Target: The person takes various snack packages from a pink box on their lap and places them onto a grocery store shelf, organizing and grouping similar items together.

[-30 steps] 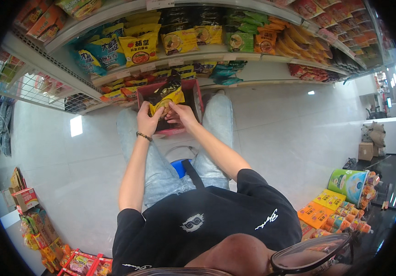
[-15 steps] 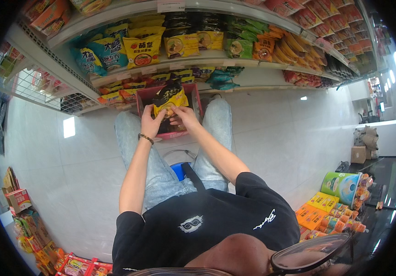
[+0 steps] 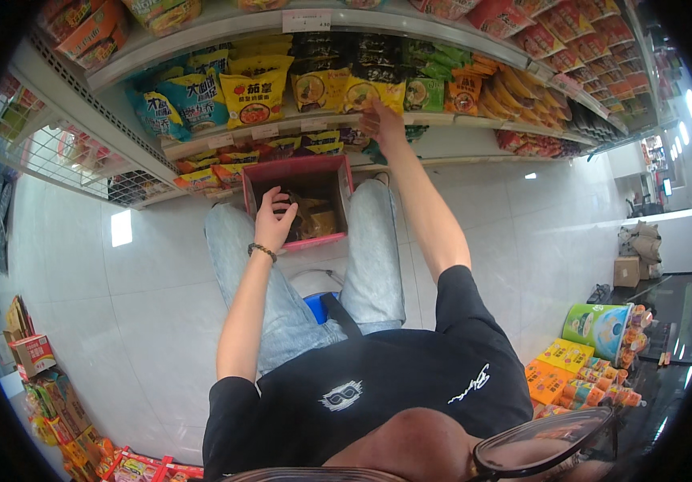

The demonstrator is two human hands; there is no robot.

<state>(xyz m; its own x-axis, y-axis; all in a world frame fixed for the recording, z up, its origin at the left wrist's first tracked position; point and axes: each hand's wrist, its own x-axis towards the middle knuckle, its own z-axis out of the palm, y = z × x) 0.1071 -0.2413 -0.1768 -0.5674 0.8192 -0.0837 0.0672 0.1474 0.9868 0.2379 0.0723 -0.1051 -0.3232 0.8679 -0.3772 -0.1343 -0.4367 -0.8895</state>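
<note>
One yellow-and-black plastic noodle packet [image 3: 375, 88] sits upright at the front of the middle shelf, with the right hand [image 3: 382, 126] at its lower edge. That hand's fingers are bent up against the packet; whether they pinch it I cannot tell. Half a second ago both hands held a packet of these colours above the open pink cardboard box [image 3: 328, 240]; now none is held up there, and the right arm has stretched up to the white metal shelf [image 3: 474, 124]. The left hand [image 3: 276, 217] has stayed at the box, over its left part, fingers bent and slightly spread, thumb apart from them. Inside the box lie brownish and dark packets [image 3: 319, 221], their details blurred. Beside the yellow-and-black packet stand a similar packet on the left and green plastic packets [image 3: 424, 94] on the right. The box is between two knees in light-blue jeans [image 3: 376, 265], on the pale tiled floor [image 3: 491, 241]. A bead bracelet [image 3: 262, 251] circles the left wrist.
</note>
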